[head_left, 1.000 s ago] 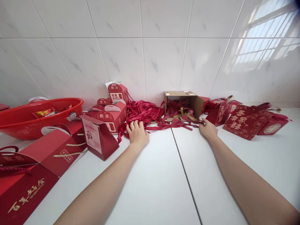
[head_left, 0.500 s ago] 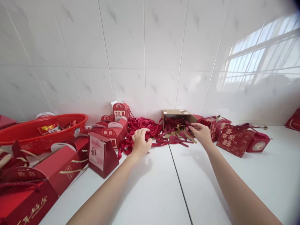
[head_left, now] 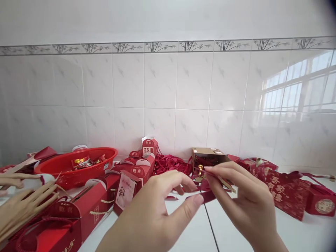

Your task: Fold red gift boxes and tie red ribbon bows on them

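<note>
My right fingertips (head_left: 214, 176) are pinching the dark red strap (head_left: 208, 197) near a gold stud (head_left: 200, 170), in front of the cardboard box (head_left: 194, 159), but my left hand's (head_left: 154, 208) thumb and fingers are spread, so tbh the strap could twist or slip if that pinch loosens.

We see a plain bright red basket (head_left: 61, 171), a white counter (head_left: 191, 217) with a dark seam, deep red boxes (head_left: 97, 203) bearing gold and white characters, crimson ribbons (head_left: 172, 163), and whitish tiles (head_left: 160, 77) with grey streaks and a bamboo-patterned border (head_left: 160, 47).
</note>
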### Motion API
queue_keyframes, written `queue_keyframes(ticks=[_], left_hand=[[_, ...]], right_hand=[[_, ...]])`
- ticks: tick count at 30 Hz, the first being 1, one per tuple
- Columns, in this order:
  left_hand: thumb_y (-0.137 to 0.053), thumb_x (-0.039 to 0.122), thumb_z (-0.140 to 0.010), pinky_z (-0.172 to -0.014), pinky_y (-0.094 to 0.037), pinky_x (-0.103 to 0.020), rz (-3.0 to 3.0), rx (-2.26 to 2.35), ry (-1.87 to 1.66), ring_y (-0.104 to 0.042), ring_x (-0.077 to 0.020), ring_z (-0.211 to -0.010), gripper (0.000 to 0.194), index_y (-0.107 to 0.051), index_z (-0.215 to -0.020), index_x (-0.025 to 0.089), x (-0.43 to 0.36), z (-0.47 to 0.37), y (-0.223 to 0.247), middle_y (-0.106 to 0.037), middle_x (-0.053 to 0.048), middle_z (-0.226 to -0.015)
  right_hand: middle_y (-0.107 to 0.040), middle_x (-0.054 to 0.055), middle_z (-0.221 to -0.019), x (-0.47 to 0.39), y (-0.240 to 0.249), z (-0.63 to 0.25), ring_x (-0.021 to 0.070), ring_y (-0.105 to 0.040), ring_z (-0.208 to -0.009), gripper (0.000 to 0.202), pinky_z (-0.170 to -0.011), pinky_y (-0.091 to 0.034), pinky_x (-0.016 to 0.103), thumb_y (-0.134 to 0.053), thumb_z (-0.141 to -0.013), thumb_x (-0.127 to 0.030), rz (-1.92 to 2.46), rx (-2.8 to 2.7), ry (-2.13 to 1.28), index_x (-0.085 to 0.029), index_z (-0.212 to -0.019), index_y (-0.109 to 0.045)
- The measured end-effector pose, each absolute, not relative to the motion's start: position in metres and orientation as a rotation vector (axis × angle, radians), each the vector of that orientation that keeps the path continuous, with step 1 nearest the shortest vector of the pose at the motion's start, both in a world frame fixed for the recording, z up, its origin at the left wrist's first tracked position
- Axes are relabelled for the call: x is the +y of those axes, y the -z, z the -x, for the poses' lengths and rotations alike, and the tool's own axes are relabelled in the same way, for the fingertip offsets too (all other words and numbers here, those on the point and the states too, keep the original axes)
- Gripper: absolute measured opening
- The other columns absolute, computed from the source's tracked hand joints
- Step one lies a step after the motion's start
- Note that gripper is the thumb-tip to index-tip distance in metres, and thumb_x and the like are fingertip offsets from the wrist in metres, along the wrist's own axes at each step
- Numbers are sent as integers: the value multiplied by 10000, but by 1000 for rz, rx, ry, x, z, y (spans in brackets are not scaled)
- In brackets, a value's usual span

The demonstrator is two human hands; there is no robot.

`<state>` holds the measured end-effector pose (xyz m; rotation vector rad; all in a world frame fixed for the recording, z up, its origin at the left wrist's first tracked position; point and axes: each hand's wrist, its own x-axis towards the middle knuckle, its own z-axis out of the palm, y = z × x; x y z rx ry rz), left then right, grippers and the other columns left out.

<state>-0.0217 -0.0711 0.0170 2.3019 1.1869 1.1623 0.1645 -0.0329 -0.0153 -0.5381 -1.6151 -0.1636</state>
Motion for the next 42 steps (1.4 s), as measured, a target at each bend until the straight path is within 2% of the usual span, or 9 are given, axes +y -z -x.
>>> queue_keyframes(ticks=[4,9,13,19,22,25,29,35,42], left_hand=[[-587,415,-836,-651,-527,-250,-2320,1184,-1250,-636,-205,-865,241,-671,-1031,301,-70,17,-13,-699,-21,-959],[-544,346,-882,-653,-497,-224,-2283,1086,-1272,-606,-149,-724,176,-674,-813,249,-69,14,-19,-681,15,-781],[-540,321,-886,-585,-460,-214,-2268,1018,-1282,-560,-129,-631,205,-657,-745,230,-69,14,-23,-649,24,-698],[-551,297,-885,-570,-436,-199,-2302,971,-1274,-549,-111,-620,205,-628,-712,220,-67,17,-23,-633,35,-684],[-526,270,-899,-562,-426,-198,-2325,949,-1259,-546,-108,-619,218,-610,-707,210,-65,17,-22,-626,32,-679],[-505,243,-902,-554,-425,-202,-2342,933,-1252,-547,-111,-626,223,-591,-701,200,-63,16,-23,-608,24,-668],[-457,199,-911,-585,-459,-207,-2319,874,-1170,-571,-113,-657,218,-590,-738,196,-60,12,-22,-616,17,-705],[-479,164,-888,-520,-421,-172,-2273,817,-1172,-519,-84,-600,218,-521,-675,180,-57,7,-17,-562,34,-646],[-467,278,-930,-667,-507,-237,-2066,760,-1015,-621,-138,-761,209,-590,-800,171,-59,4,-24,-648,-14,-776]], right_hand=[[-679,34,-811,-44,19,-165,201,-650,-680,401,-527,-550,336,-627,-763,-62,480,-1620,287,-350,-1037,-680],[-681,24,-766,-48,19,-165,209,-650,-653,452,-490,-540,347,-625,-758,-61,475,-1668,316,-382,-1072,-676],[-689,22,-783,-51,18,-164,210,-658,-657,458,-483,-546,343,-623,-762,-68,464,-1699,247,-388,-1086,-666],[-689,29,-772,-50,19,-163,223,-661,-660,357,-490,-552,356,-615,-788,-100,466,-1721,72,-374,-1007,-680],[-693,29,-779,-49,21,-163,223,-662,-696,290,-520,-560,349,-632,-796,-133,463,-1713,-49,-366,-960,-685],[-708,39,-846,-46,24,-163,228,-676,-759,203,-598,-596,352,-620,-843,-265,480,-1675,-291,-359,-1014,-676],[-690,47,-788,-43,24,-166,207,-676,-736,289,-665,-611,363,-473,-933,-379,459,-1637,-697,-336,-1153,-655],[-688,32,-850,-40,23,-170,169,-662,-749,256,-641,-589,285,-634,-853,-256,461,-1657,-892,-349,-1083,-700],[-618,-3,-826,-40,24,-174,113,-606,-707,203,-631,-551,250,-643,-843,-154,320,-1596,-1070,-311,-952,-712]])
